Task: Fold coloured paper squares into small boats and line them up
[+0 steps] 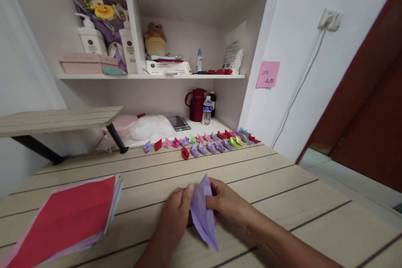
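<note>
A folded sheet of purple paper (201, 211) is held between my two hands above the middle of the wooden table (150, 184). My left hand (177, 209) grips its left side, thumb along the edge and the other fingers hidden behind. My right hand (224, 197) pinches the right side, with fingertips tucked into the fold. The paper stands tilted, one point upward and another toward me. Beyond my hands, several small folded paper boats (211, 147) in purple, red, pink and green stand in rows along the table's far edge.
To the left lies a stack of coloured paper (67, 213), red sheet on top. A small raised shelf (63, 119) on black legs stands at the back left. Behind the boats, a white cabinet holds a red jug (197, 106), a water bottle (206, 113) and a plastic bag (152, 127).
</note>
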`<state>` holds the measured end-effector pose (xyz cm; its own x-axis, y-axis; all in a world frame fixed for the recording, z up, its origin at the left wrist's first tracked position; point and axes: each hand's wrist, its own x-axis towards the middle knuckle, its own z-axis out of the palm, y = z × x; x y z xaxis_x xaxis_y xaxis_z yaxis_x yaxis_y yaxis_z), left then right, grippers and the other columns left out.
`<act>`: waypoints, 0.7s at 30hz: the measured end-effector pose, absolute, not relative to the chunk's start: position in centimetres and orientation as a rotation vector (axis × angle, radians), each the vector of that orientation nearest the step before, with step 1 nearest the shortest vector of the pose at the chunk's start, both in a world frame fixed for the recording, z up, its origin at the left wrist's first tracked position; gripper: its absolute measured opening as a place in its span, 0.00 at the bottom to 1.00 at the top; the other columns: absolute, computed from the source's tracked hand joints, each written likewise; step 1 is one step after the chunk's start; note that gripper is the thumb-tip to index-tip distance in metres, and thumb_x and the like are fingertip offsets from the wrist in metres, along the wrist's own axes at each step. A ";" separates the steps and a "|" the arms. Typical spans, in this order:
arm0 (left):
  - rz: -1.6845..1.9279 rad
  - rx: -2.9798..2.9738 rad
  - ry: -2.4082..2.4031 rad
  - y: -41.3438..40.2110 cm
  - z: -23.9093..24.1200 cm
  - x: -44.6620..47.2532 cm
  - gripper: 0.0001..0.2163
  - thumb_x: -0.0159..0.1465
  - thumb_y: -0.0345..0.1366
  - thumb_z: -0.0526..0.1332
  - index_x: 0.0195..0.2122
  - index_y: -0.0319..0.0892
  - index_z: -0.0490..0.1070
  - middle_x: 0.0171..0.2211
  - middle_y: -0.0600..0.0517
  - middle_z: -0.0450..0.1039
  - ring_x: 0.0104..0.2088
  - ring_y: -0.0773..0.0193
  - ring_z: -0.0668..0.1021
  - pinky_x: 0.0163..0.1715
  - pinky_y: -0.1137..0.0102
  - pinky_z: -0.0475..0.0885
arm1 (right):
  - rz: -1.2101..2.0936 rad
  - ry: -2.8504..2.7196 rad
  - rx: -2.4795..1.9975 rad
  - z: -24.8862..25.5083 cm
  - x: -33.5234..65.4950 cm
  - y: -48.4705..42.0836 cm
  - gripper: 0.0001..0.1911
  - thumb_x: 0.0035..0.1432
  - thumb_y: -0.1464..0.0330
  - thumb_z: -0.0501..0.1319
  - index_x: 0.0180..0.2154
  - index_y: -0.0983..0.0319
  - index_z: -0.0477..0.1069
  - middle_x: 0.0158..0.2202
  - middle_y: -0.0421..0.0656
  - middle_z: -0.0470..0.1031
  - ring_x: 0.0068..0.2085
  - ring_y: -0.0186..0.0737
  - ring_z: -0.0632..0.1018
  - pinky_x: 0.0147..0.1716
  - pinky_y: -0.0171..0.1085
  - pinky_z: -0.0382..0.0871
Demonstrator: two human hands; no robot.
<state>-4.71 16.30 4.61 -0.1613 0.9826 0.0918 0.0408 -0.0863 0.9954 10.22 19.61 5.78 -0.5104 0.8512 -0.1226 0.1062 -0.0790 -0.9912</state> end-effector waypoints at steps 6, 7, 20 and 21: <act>1.482 1.358 1.747 9.3 5.1 -6.2 0.14 0.57 0.46 0.63 0.42 0.48 0.75 0.45 0.49 0.71 0.37 0.55 0.74 0.41 0.60 0.67 | 1.589 -1.828 -1.211 4.8 11.7 15.8 0.07 0.45 0.69 0.58 0.31 0.60 0.64 0.21 0.35 0.69 0.18 0.33 0.70 0.18 0.31 0.61; 1.478 1.322 1.771 7.9 4.7 -6.0 0.15 0.58 0.47 0.62 0.44 0.48 0.74 0.43 0.49 0.72 0.37 0.55 0.75 0.40 0.60 0.68 | 1.544 -1.846 -1.237 4.7 11.9 15.0 0.07 0.44 0.70 0.59 0.30 0.59 0.64 0.21 0.35 0.68 0.19 0.33 0.69 0.20 0.31 0.59; 1.466 1.753 1.781 3.6 0.1 -4.6 0.20 0.57 0.36 0.64 0.51 0.54 0.72 0.57 0.46 0.67 0.56 0.47 0.71 0.55 0.49 0.66 | 0.482 -2.488 -1.190 3.0 12.4 11.4 0.17 0.42 0.78 0.56 0.36 0.57 0.65 0.35 0.38 0.73 0.29 0.37 0.71 0.29 0.34 0.53; 1.395 1.861 1.791 3.7 -0.2 -4.5 0.20 0.56 0.33 0.63 0.51 0.55 0.73 0.56 0.47 0.69 0.55 0.47 0.73 0.53 0.49 0.67 | 0.475 -2.499 -1.185 3.0 12.5 11.4 0.18 0.42 0.79 0.56 0.37 0.57 0.66 0.35 0.39 0.72 0.29 0.37 0.71 0.29 0.35 0.54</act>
<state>-4.54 3.65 -0.23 -0.1834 0.8629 0.4709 0.6680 -0.2420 0.7037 12.50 11.40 2.99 -0.5976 0.7869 0.1539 0.6756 0.5975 -0.4319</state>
